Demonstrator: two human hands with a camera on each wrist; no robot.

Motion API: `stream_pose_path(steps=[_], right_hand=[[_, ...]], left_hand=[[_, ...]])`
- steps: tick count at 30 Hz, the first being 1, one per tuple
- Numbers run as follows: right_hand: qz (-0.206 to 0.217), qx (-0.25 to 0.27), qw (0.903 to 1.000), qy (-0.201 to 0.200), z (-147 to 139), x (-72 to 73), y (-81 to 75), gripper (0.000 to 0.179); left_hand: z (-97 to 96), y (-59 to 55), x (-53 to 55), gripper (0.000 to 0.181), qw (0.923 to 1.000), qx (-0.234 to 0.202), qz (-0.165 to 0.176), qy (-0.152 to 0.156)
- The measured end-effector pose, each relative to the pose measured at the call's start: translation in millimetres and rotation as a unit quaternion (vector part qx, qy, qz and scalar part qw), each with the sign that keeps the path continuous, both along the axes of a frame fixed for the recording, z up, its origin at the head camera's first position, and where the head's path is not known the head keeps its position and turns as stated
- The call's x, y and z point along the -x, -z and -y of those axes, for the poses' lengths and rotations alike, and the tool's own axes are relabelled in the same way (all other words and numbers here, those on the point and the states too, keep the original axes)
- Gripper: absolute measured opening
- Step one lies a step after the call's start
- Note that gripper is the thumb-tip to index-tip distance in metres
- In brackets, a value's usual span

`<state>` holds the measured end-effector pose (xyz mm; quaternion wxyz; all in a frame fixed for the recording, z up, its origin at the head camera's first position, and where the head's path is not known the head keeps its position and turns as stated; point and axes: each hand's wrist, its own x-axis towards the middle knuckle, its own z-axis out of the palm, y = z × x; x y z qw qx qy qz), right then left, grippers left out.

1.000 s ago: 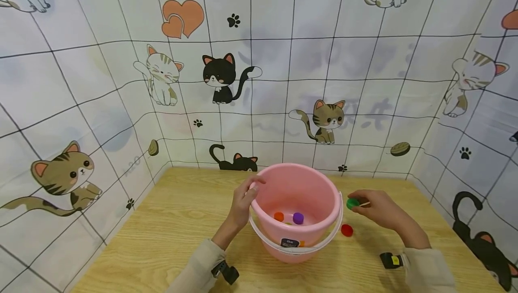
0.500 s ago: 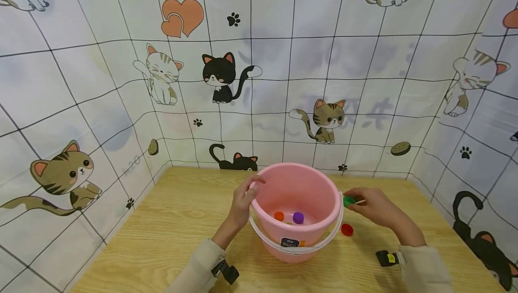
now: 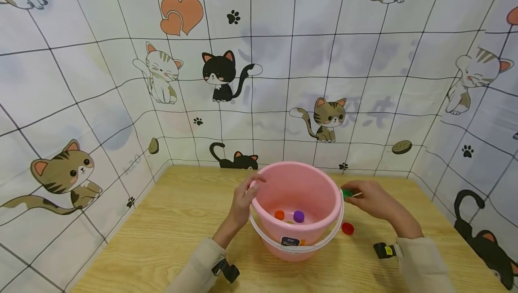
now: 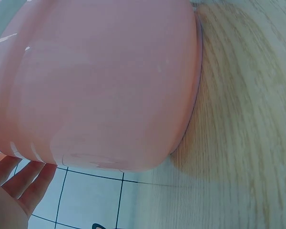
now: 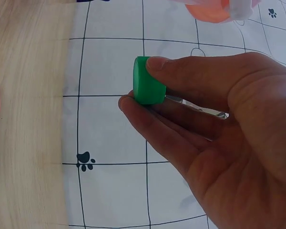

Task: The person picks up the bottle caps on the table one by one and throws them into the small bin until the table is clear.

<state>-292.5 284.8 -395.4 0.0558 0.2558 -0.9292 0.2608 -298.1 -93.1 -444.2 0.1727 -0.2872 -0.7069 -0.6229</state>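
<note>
A pink bucket [image 3: 299, 187] stands upright on the wooden table, its white handle [image 3: 297, 249] hanging down at the front. My left hand [image 3: 242, 201] grips the bucket's left rim; in the left wrist view several fingers [image 4: 35, 183] lie along the outer wall. Just outside the right rim, my right hand [image 3: 372, 198] pinches a small green bottle cap [image 5: 150, 83] between thumb and fingers, raised above the table. Inside the bucket lie an orange cap [image 3: 279, 215] and a purple cap [image 3: 298, 216], with a sliver of yellow partly hidden by the front rim.
A red cap [image 3: 347, 228] lies on the table [image 3: 194, 221] right of the bucket, below my right hand. A white gridded cloth [image 3: 267, 95] with printed cats surrounds the table at the back and both sides.
My right hand has moved left and slightly up with the green cap, closer to the bucket's right rim. The left hand and the bucket have stayed in place.
</note>
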Motion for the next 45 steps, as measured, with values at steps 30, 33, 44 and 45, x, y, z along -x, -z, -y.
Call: stream_pose_path(steps=[30, 33, 44, 45], right_hand=[[-0.026, -0.015, 0.9995, -0.009, 11.3, 5.3, -28.8, 0.032], [-0.023, -0.014, 0.9996, -0.011, 13.0, 4.6, -33.7, 0.032], [-0.026, -0.013, 0.9994, -0.017, 22.2, 4.5, -47.3, 0.031], [-0.027, -0.013, 0.9994, -0.018, 23.1, 4.5, -48.8, 0.031]], left_hand=[[-0.9, 0.1, -1.5, 0.041, 0.9999, -0.007, 0.011, 0.008], [-0.4, 0.2, -1.4, 0.041, 0.9998, -0.011, 0.01, 0.011], [0.5, 2.3, 0.0, 0.039, 0.9999, 0.009, 0.002, -0.005], [0.4, 2.4, 0.1, 0.039, 0.9999, 0.01, 0.001, -0.005]])
